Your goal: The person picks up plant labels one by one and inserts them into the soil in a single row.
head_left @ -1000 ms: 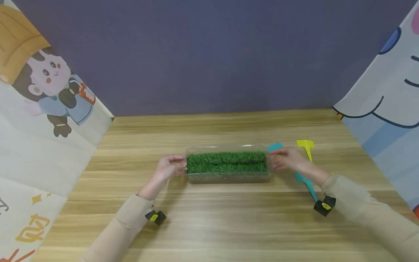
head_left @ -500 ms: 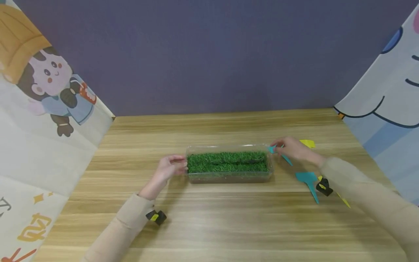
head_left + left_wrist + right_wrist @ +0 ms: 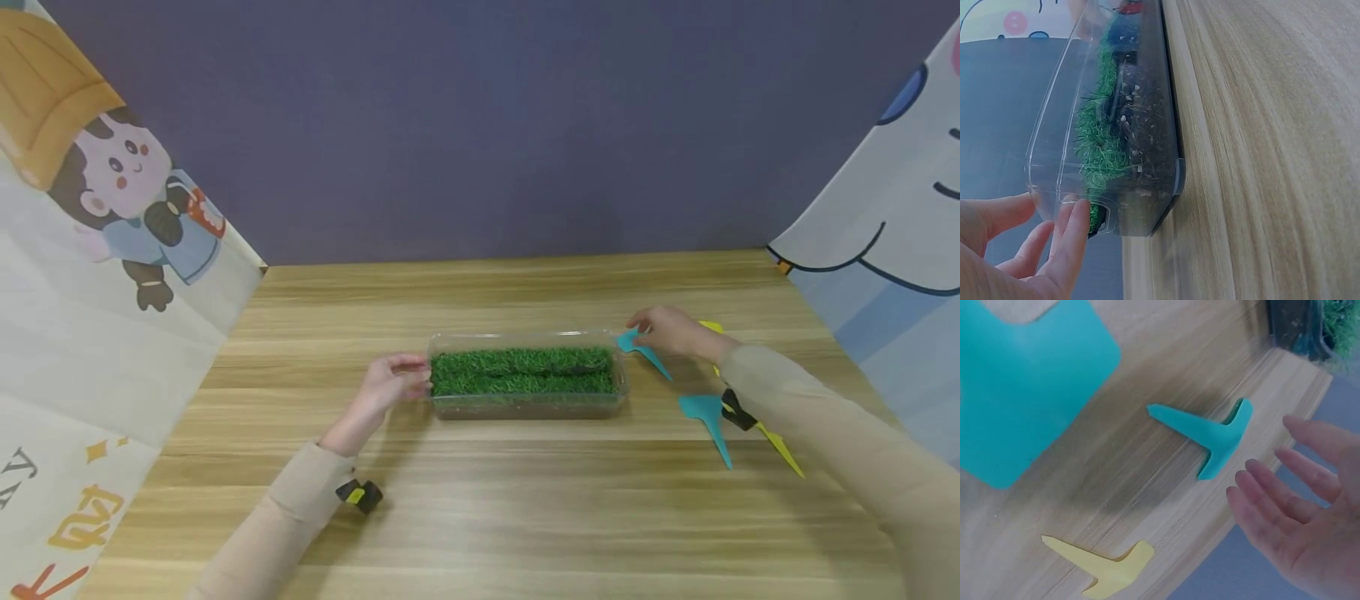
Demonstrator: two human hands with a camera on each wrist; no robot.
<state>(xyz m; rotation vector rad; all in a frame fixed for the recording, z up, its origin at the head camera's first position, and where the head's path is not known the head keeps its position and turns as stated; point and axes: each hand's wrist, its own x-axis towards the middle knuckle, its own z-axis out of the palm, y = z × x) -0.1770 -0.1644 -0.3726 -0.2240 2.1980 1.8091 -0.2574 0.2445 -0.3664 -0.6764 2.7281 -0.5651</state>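
Note:
A clear plastic box [image 3: 528, 408] holds two strips of green artificial grass [image 3: 525, 385] above a brown, soil-like layer. My left hand [image 3: 386, 390] is at its left end; in the left wrist view, the thumb and fingertips touch the clear end wall with the fingers fairly straight. My right hand [image 3: 1307, 500] hovers over a blue-green T-shaped plant label [image 3: 1200, 431] lying beside the box's right end. Its fingers are extended and spread, apart from the label in the right wrist view.
A second blue-green plant label [image 3: 707, 417] lies nearer me. One yellow label [image 3: 780, 450] is partly behind the right wrist camera [image 3: 738, 410], another [image 3: 1113, 572] partly behind the right arm in the head view. A dark panel [image 3: 510, 133] stands at the back of the wooden table [image 3: 480, 500].
My right hand has moved from the box's right end up and slightly right, over the blue-green label, which now shows more fully. My left hand has stayed at the left end.

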